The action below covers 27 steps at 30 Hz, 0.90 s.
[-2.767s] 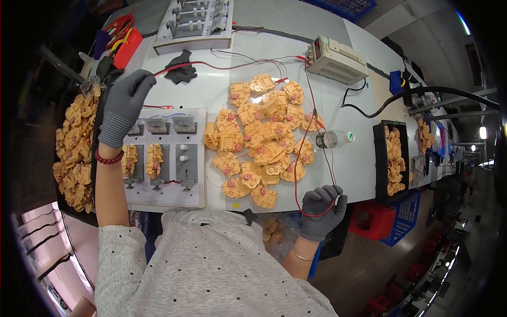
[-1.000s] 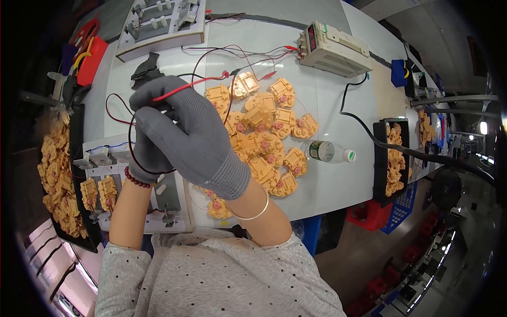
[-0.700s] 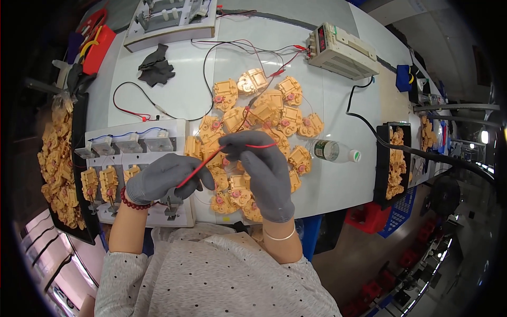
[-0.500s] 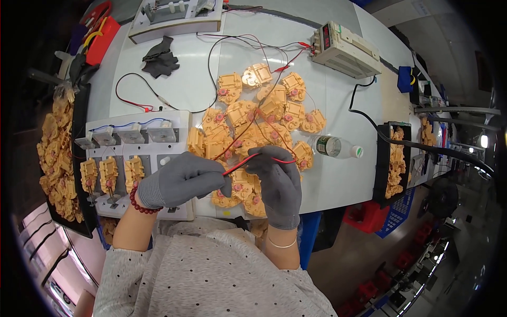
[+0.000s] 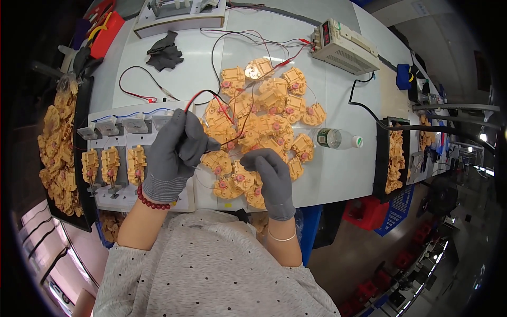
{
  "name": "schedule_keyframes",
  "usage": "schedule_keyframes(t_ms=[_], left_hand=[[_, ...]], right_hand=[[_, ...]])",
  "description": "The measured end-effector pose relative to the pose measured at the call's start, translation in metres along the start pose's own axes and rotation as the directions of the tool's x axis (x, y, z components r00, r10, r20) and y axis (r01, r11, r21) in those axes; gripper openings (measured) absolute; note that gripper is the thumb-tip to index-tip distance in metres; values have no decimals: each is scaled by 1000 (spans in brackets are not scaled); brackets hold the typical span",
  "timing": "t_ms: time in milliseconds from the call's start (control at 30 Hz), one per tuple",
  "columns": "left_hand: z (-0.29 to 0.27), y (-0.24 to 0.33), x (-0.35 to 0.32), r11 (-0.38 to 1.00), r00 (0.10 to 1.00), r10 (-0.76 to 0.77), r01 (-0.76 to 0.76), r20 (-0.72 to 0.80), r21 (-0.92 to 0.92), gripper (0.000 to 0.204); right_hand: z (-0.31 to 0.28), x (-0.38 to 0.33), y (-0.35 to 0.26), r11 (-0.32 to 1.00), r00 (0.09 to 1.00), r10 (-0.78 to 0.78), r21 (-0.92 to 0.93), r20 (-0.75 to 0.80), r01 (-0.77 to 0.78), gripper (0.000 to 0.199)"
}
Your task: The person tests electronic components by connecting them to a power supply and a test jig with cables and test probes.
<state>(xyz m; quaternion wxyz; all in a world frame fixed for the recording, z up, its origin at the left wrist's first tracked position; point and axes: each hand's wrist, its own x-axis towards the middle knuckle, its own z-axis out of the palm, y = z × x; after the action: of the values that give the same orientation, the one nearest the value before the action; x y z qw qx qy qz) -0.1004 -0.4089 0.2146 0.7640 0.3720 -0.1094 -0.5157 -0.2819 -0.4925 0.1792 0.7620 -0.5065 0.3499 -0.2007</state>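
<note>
Clock face centring on the view. Change: half a second ago both hands were working on the red-and-black lead (image 5: 191,100); now the left hand (image 5: 177,147) is raising it at 10 o'clock, fingers pinching it, the wire arching over the pile of orange-yellow housings (image 5: 274,127). The right hand (image 5: 272,182) is resting apart at 5 o'clock, fingers loosely curling, showing no wire and apparently released; its palm side is hiding from view. Reading: the left is managing the lead alone, leaving the right free.

Surface: the pile is covering the middle of the white worktop (image 5: 346,174). At 9 o'clock a white fixture board (image 5: 127,140) is carrying three more housings. A beige power supply (image 5: 343,50) is standing at 1 o'clock, a clear bottle (image 5: 343,140) lying towards 3. Black cloth (image 5: 165,53) is lying crumpled at 11.

Room: a red crate (image 5: 364,212) and a blue basket (image 5: 391,217) are standing at 4 o'clock, below the worktop's edge.
</note>
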Motion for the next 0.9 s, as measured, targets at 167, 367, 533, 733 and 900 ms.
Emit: schedule_keyframes(t_ms=[167,367,533,733,900], left_hand=[[6,3,-6,950,1000,27,-24,4,-311,39],[9,0,-39,977,953,10,-75,304,201,41],[14,-2,-45,752,679,-198,-358,707,554,19],[22,-20,-61,585,595,-272,-522,756,621,22],[27,-28,-70,452,570,-359,-586,739,672,25]], right_hand=[[9,10,26,988,971,149,-65,185,-139,35],[22,18,15,691,971,97,688,217,-223,51],[0,28,16,606,974,210,793,-86,-61,46],[-11,26,10,751,938,278,655,-208,-77,57],[-24,37,9,786,933,269,614,-238,-70,54]])
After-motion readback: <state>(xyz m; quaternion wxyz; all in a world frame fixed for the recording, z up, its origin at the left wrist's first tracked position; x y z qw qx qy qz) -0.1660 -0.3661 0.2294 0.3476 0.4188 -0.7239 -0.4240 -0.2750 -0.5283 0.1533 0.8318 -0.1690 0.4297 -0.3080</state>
